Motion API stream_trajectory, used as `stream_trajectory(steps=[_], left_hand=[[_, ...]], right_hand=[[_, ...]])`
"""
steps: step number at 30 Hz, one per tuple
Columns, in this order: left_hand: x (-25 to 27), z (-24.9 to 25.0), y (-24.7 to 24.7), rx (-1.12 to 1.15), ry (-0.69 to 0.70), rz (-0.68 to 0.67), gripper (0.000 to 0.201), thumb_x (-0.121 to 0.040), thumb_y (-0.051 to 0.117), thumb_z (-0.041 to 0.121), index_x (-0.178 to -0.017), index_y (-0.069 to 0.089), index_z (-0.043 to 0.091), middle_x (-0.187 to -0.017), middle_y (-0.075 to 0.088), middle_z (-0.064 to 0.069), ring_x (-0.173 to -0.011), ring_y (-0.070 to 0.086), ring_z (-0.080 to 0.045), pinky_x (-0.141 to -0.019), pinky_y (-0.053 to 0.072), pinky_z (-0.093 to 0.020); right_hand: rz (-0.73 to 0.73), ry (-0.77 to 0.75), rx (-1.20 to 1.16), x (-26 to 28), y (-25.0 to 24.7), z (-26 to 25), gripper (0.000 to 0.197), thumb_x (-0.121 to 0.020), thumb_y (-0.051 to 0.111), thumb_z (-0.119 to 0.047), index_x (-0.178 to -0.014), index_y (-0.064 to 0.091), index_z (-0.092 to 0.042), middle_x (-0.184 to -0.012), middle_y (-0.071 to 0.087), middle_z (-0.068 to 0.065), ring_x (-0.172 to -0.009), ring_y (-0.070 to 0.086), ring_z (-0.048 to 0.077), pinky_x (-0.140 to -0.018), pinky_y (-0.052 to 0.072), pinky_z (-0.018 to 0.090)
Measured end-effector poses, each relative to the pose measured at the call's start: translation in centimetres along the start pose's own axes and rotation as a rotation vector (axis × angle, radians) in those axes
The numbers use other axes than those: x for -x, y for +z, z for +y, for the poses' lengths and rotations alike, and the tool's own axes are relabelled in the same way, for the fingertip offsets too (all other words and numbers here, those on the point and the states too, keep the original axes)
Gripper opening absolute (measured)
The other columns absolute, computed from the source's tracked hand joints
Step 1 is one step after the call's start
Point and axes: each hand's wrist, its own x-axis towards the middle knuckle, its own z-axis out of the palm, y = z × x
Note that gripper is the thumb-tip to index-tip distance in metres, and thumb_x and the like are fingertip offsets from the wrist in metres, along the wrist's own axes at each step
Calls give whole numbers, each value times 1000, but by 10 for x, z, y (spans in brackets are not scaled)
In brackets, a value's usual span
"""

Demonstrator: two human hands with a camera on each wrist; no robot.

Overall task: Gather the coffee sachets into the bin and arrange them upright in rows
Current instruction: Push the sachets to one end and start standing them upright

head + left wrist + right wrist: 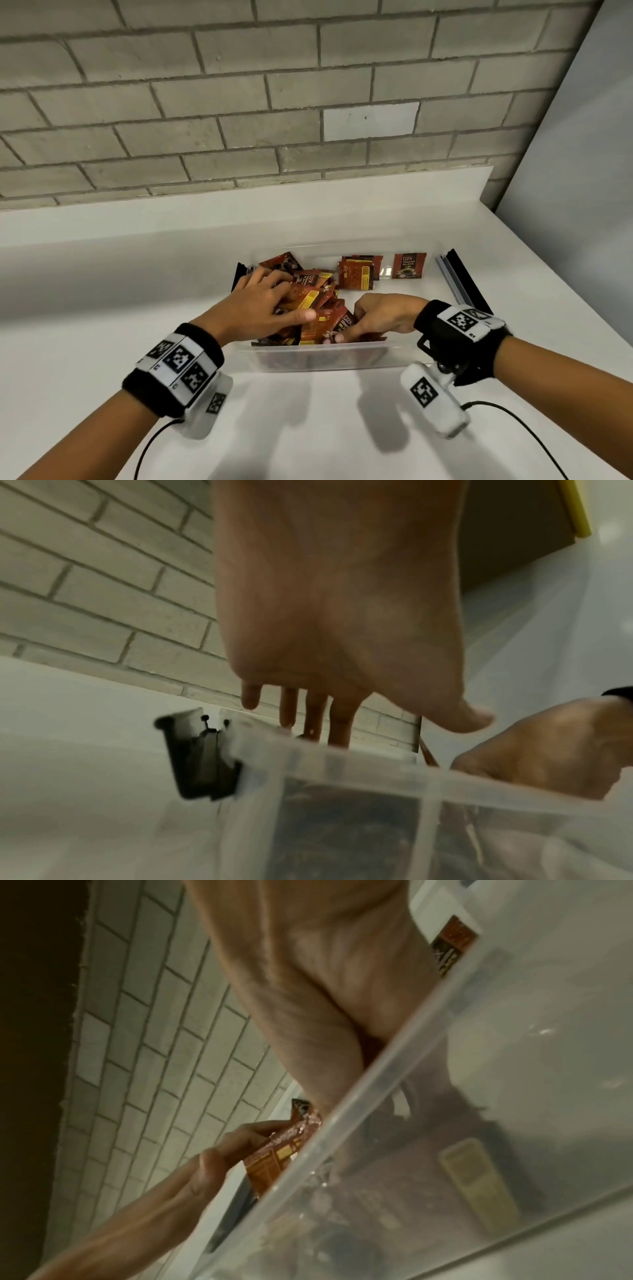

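Clear plastic bin [318,356] sits on the white surface [102,308] against a brick wall [205,102], with a jumbled heap of red-brown coffee sachets [318,298] in its left and near part and a few sachets standing upright along the far wall, one at the far right [409,265]. Left hand [263,305] lies on top of the heap, fingers [274,274] spread and fairly straight, thumb stretched across the sachets. Right hand [383,317] is down in the near side of the bin, fingers curled into the sachets, but exactly which sachet they pinch can't be told.
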Motion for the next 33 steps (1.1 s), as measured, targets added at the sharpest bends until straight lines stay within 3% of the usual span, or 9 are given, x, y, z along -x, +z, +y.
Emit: stream_trajectory(steps=[3, 6, 9, 12, 17, 20, 24, 29, 33], left_hand=[[7, 2, 2, 133, -18, -14, 83, -59, 31, 93, -105, 48, 25, -134, 42, 11, -125, 22, -3, -118, 7, -37], [9, -1, 13, 192, 9, 38, 65, -71, 50, 79, -117, 38, 35, -128, 39, 22, -134, 15, 0, -119, -6, -45], [11, -7, 17, 214, 44, 35, 69, -76, 37, 79, -138, 18, 55, -140, 31, 26, -142, 7, -3, -116, -10, -53], [12, -14, 24, 97, 87, 28, 69, -74, 14, 86, -138, 15, 61, -147, 31, 21, -144, 4, -4, -114, -11, -58], [16, -13, 24, 187, 103, 35, 68, -76, 14, 85, -137, 25, 58, -143, 28, 26, -141, 6, 1, -113, -14, -58], [21, -6, 19, 313, 52, 53, 48, -90, 35, 59, -136, 25, 52, -131, 34, 24, -133, 20, 5, -115, -12, -55], [23, -3, 19, 447, 44, 69, 55, -101, 41, 28, -140, 14, 57, -135, 35, 29, -135, 22, 7, -117, -14, -50], [20, -3, 31, 80, 84, 27, 53, -85, -2, 72, -136, 11, 65, -151, 10, 35, -142, -8, 7, -109, -28, -50], [21, -3, 32, 89, 88, 38, 52, -92, 5, 62, -143, 9, 58, -148, 8, 36, -141, -13, 10, -109, -27, -53]], right_hand=[[27, -123, -27, 0, 9, -10, 22, -82, 75, -24, -72, 55, -25, -64, 59, -17, -67, 53, 2, -54, 40, 5], [115, -231, 86, -6, 28, -17, 24, -81, 74, -34, -94, 59, -21, -86, 60, -10, -82, 56, 8, -64, 42, 8], [-9, -236, -54, -9, 27, -15, 38, -82, 72, -41, -109, 60, -16, -108, 65, -1, -101, 59, 15, -93, 48, 27], [-176, -150, -319, -3, -2, -3, 21, -89, 65, -28, -99, 56, -11, -100, 65, 6, -89, 63, 16, -88, 52, 27], [161, -59, -384, -16, -42, 20, 22, -95, 55, -12, -116, 57, -3, -119, 55, 6, -106, 57, 19, -97, 47, 30], [207, -23, -458, -32, -42, 27, 46, -94, 53, -3, -138, 41, 5, -146, 39, 25, -135, 38, 39, -112, 32, 45], [105, -42, -445, -44, -23, 13, 56, -93, 54, -4, -145, 33, -8, -150, 36, 8, -138, 34, 27, -113, 30, 40], [15, -64, -417, -52, -1, -4, 58, -91, 39, 9, -144, 37, -15, -140, 50, 9, -128, 47, 23, -104, 40, 32], [151, -38, -493, -57, -6, 0, 38, -94, 41, 5, -131, 48, -1, -131, 57, 16, -123, 52, 23, -102, 43, 36]])
